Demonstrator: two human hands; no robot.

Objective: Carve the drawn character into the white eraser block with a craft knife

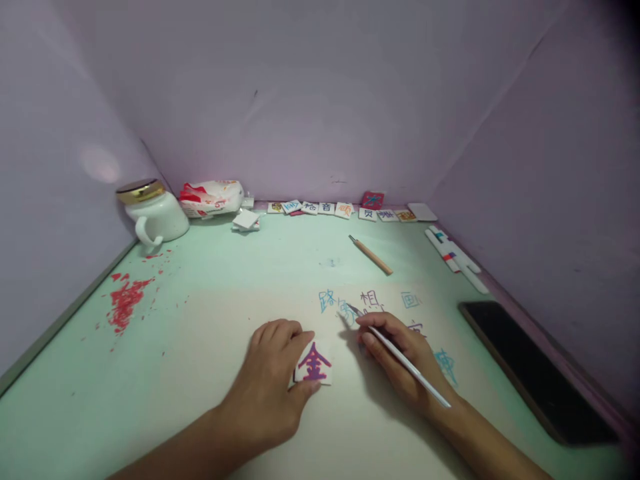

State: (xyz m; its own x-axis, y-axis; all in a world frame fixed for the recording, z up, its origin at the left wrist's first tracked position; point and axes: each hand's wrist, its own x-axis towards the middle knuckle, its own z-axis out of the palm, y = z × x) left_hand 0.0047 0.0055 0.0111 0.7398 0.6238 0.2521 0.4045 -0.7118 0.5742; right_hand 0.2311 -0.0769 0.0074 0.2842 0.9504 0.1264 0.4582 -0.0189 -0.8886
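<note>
A white square tile (314, 364) with a purple character edged in red lies on the pale sheet (215, 333). My left hand (273, 380) grips the tile at its left side, thumb at the lower edge and forefinger at the upper edge. To the right, my right hand (400, 353) is closed around a slim white-handled tool (413, 370) with a dark pointed tip. That tip points up and left, over the blue and purple characters drawn on the sheet, apart from the tile.
A wooden-handled tool (371, 255) lies beyond the sheet. Lettered tiles (327, 209) line the back wall. A white mug (159, 217) and plastic packet (213, 198) stand back left, near red crumbs (125, 303). White markers (455, 257) and a black phone (535, 367) lie right.
</note>
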